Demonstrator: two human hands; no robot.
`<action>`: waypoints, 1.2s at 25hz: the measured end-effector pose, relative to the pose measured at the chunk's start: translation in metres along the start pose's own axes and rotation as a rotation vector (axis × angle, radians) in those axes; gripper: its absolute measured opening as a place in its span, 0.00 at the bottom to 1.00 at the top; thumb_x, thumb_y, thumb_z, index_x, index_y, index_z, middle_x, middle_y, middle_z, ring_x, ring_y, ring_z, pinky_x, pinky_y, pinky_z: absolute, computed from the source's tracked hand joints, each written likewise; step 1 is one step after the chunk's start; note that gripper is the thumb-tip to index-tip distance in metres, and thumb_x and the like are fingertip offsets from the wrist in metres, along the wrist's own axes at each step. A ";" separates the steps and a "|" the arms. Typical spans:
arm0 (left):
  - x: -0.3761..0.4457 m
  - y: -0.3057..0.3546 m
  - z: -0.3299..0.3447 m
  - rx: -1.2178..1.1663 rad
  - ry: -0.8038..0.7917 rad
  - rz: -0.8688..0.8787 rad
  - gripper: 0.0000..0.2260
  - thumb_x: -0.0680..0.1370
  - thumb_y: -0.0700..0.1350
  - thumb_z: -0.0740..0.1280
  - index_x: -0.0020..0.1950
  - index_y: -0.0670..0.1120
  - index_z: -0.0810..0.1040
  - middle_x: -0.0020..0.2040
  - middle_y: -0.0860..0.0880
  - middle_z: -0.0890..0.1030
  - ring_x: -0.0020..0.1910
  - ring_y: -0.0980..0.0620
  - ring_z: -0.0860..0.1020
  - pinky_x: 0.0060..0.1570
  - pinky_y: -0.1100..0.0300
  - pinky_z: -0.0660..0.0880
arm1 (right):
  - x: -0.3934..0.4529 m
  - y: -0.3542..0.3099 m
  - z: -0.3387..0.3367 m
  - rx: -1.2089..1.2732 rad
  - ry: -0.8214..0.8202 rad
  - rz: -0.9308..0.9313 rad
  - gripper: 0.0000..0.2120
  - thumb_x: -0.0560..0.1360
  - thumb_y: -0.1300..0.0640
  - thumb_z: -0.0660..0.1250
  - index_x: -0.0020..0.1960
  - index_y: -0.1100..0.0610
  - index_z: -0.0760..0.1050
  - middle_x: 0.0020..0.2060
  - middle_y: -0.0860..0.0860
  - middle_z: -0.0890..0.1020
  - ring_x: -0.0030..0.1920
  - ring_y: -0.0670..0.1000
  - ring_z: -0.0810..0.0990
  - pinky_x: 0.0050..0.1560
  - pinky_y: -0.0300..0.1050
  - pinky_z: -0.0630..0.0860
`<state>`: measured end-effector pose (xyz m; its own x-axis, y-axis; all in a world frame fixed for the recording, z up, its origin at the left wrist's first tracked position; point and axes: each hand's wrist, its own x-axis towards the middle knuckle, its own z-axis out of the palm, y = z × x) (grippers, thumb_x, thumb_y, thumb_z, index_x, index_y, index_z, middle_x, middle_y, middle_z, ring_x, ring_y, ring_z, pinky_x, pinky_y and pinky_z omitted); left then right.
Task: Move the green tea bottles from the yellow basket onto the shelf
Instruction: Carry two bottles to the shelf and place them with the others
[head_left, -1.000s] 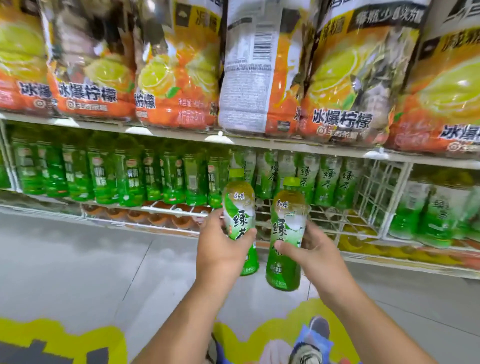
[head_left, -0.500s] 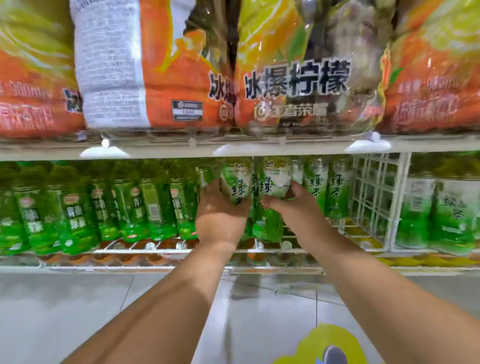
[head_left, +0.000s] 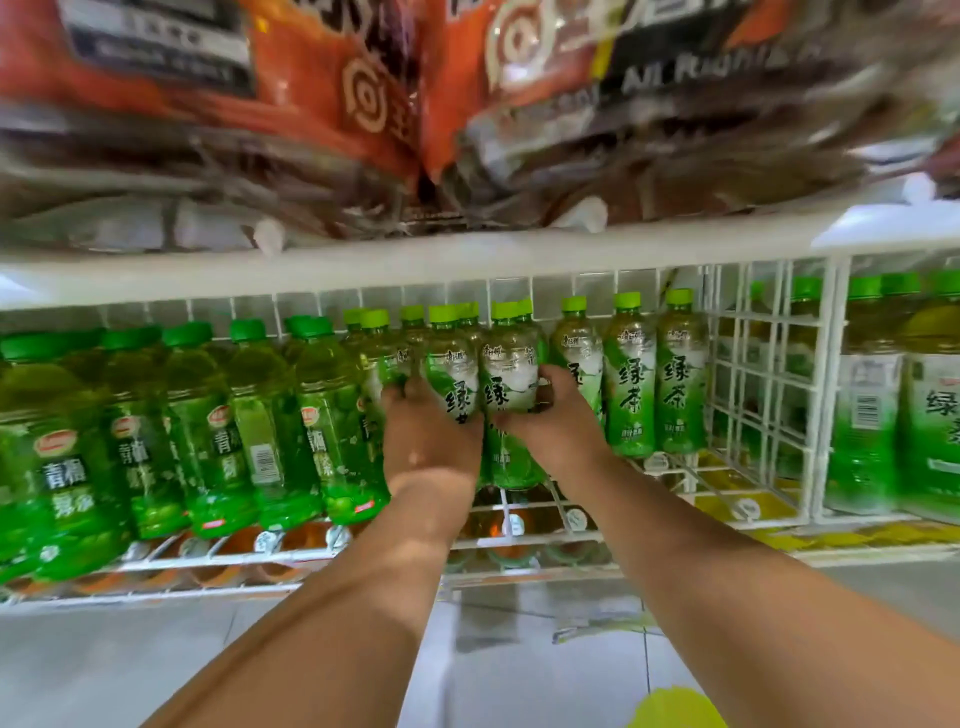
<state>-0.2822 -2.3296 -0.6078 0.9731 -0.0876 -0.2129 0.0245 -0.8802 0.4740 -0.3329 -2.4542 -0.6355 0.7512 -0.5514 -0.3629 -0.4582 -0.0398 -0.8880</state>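
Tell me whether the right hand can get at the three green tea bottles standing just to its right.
Probably yes. The three bottles stand at the open front of the wire shelf, beside the right hand, but it grips a bottle and must release it first.

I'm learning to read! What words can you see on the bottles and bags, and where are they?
"绿茶": on the green tea bottles standing at the right of the row.
"绿": on the two bottles the left hand and right hand hold.
"青梅绿茶": on the darker green bottles at the left.
"All Rights": on the orange bags above, blurred.
Small print, barcodes: unreadable.
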 end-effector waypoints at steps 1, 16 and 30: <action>-0.001 -0.001 0.002 0.005 -0.004 0.002 0.34 0.76 0.55 0.74 0.72 0.38 0.66 0.72 0.39 0.65 0.60 0.37 0.79 0.58 0.49 0.77 | 0.001 0.002 0.003 -0.007 0.013 -0.012 0.34 0.67 0.58 0.82 0.69 0.53 0.72 0.54 0.50 0.84 0.51 0.51 0.84 0.42 0.39 0.78; 0.004 -0.013 0.005 0.079 -0.103 0.007 0.34 0.78 0.60 0.69 0.74 0.41 0.59 0.64 0.40 0.79 0.58 0.38 0.82 0.51 0.47 0.80 | -0.018 -0.016 -0.007 -0.399 -0.047 -0.032 0.36 0.74 0.43 0.75 0.75 0.53 0.66 0.56 0.48 0.80 0.48 0.49 0.81 0.47 0.45 0.81; -0.074 -0.012 -0.091 0.527 -0.097 0.364 0.35 0.80 0.68 0.54 0.83 0.57 0.50 0.84 0.50 0.47 0.82 0.44 0.47 0.79 0.47 0.52 | -0.108 -0.071 -0.071 -0.986 -0.124 -0.258 0.35 0.81 0.34 0.54 0.82 0.46 0.48 0.82 0.46 0.49 0.82 0.53 0.46 0.78 0.56 0.55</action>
<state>-0.3335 -2.2697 -0.5201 0.8725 -0.4435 -0.2053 -0.4426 -0.8952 0.0529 -0.4155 -2.4514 -0.5135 0.9003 -0.3413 -0.2702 -0.4204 -0.8426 -0.3365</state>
